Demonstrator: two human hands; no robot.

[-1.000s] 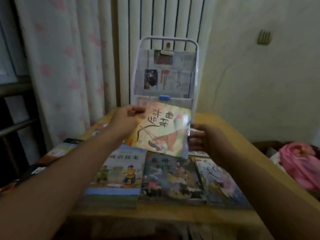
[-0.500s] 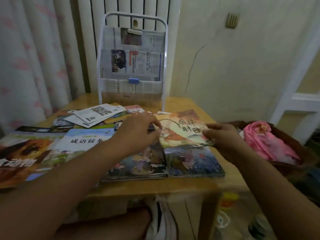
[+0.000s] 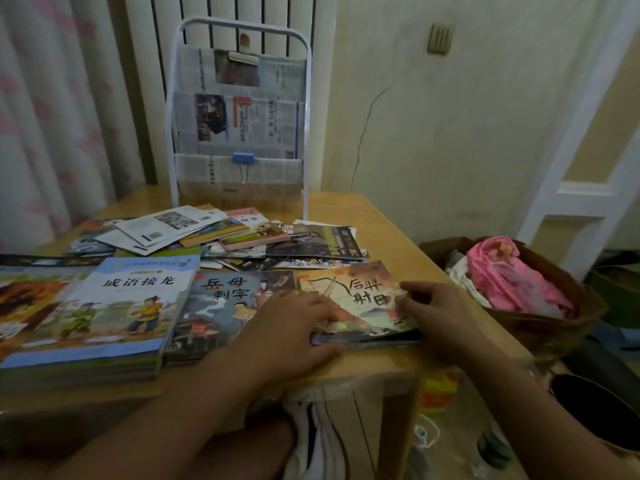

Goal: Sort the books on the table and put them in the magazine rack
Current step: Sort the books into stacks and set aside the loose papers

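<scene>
**Q:** Since half a second ago, what has moved?

**A:** Both hands have come lower with the archer book (image 3: 360, 299), which now lies flat on a thin pile at the near right of the worktop (image 3: 377, 223), well in front of the magazine rack (image 3: 239, 119). The left hand (image 3: 294, 327) rests on the book's left part with its fingers lying fairly straight across the cover, its grip closed on nothing. The right hand (image 3: 436, 313) sits at the right edge, fingertips curled and seeming to pinch that edge.

**Q:** How should this step be done well?

**A:** My judgement: square the book's corners to the pile beneath and press flat before letting go (thin glossy covers likely slide). Keep like with like, as in the neighbouring piles topped by the grey-blue book (image 3: 235, 306) and the light-blue book (image 3: 114, 303).

**Q:** What is hard to make out?

**A:** Titles below the top cover are hidden. The loose heap (image 3: 221, 237) just in front of the rack overlaps too much to count. Books farthest left of the rack are cut off. The rack's pockets show only newspaper and a blue clip (image 3: 243, 158); whether any books are inside, I cannot tell.
</scene>
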